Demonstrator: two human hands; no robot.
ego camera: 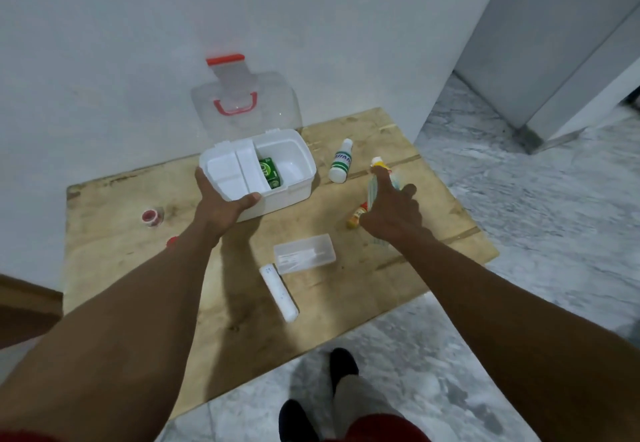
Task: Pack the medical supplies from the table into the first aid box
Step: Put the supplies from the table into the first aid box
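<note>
Right now your right hand [391,213] wraps the clear bottle [372,188] near the right edge of the table [138,268], fingers curled around its body below the cap. It looks like light, thin-walled plastic, probably slick and squeezable, so hold it mid-body, firmly but without crushing. Your left hand [221,206] grips the near left corner of the first aid box [289,199], which sits toward the far edge with its lid open.

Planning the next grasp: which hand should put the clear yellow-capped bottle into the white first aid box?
Right. The right hand grips the clear yellow-capped plastic bottle; the left hand holds the white plastic first aid box by its near corner.
</note>
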